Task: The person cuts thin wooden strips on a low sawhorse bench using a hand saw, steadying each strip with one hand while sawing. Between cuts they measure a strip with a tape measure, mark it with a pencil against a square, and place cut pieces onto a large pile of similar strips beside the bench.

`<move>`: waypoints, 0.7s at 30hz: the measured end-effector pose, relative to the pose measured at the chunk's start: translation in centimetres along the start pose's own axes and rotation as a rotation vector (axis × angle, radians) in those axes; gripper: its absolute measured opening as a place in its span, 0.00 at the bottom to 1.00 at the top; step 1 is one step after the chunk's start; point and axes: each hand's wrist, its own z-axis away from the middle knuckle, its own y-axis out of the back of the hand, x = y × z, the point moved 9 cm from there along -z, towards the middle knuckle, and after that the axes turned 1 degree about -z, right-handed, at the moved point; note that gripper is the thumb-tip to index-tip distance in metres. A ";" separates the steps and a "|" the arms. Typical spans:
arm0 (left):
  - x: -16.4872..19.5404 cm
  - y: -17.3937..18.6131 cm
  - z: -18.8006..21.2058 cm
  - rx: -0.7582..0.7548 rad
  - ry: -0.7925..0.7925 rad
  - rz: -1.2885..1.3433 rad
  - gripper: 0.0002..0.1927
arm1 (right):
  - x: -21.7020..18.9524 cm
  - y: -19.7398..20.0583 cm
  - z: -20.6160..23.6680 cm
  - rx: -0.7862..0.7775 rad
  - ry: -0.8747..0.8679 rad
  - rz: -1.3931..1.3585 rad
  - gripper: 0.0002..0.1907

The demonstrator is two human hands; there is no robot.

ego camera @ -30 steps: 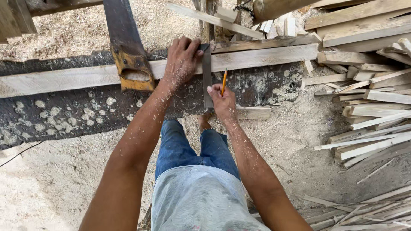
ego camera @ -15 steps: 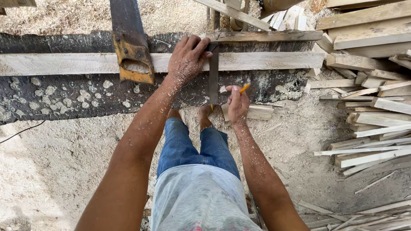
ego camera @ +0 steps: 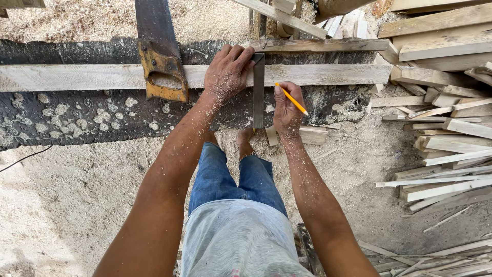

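Note:
A long pale wooden plank (ego camera: 92, 77) lies across a dark, weathered log (ego camera: 77, 115). My left hand (ego camera: 226, 73) presses flat on the plank and holds a grey metal try square (ego camera: 258, 90) against it, the blade running down across the plank and log. My right hand (ego camera: 286, 112) sits just right of the square and grips a yellow pencil (ego camera: 292, 98), with one end at the plank's near edge beside the blade. A handsaw (ego camera: 159, 56) with a rusty yellow handle rests on the plank to the left of my left hand.
Sawdust covers the ground (ego camera: 61, 195). A heap of cut wooden slats and boards (ego camera: 441, 133) fills the right side. More planks (ego camera: 287, 18) lean at the top. A short wood offcut (ego camera: 307, 134) lies by my bare foot (ego camera: 245, 141). A thin dark cable (ego camera: 23, 158) runs at left.
My right hand has risen from the log's lower face to the plank's near edge, bringing the pencil beside the square's blade. My left hand stays on the plank and square.

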 end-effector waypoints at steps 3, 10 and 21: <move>0.1 0.0 0.0 -0.008 0.001 0.000 0.14 | -1.6 0.1 -0.2 0.016 0.093 0.097 0.12; 0.4 0.4 0.0 -0.021 -0.032 -0.036 0.16 | -2.9 -1.2 0.6 -0.062 0.164 0.207 0.11; 0.2 -0.4 0.3 -0.003 -0.061 -0.083 0.18 | -2.1 -2.2 1.0 -0.117 0.162 0.208 0.13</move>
